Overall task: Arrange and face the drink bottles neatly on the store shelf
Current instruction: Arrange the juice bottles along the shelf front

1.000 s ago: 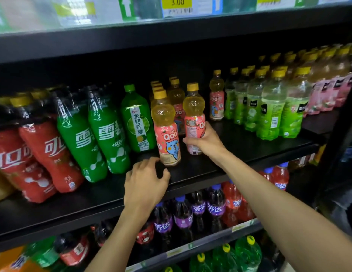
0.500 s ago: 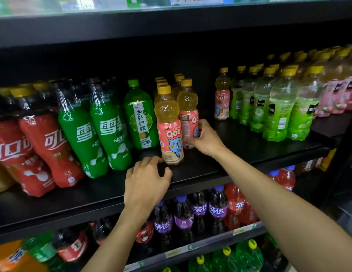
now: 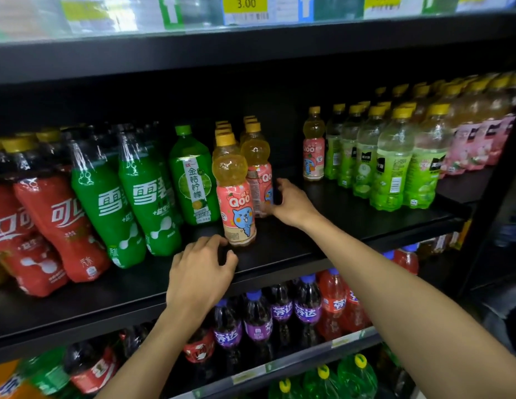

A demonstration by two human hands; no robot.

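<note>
Since the earlier frame, little was moved: the right hand [image 3: 291,201] stayed wrapped round the second Qoo bottle [image 3: 258,180] at centre frame; the left hand [image 3: 200,272] lay loosely curled, empty, on the shelf [image 3: 280,254]. Full, stiff and smooth, it seemed best gripped at the label.

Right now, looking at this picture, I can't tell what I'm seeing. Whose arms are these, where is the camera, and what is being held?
There is no machine here: a person works with two bare hands, and the one camera sits on their head, looking forward and down, so the arms reach in from below. They face a black store shelf of drinks. The right hand wraps the base of a pink-labelled Qoo bottle in the second row. The left hand rests on the shelf's front edge, holding nothing, just below the front Qoo bottle, which stands upright. To the left are green soda bottles and red cola bottles; to the right, pale green juice bottles. Purple soda bottles fill the shelf below.
</note>
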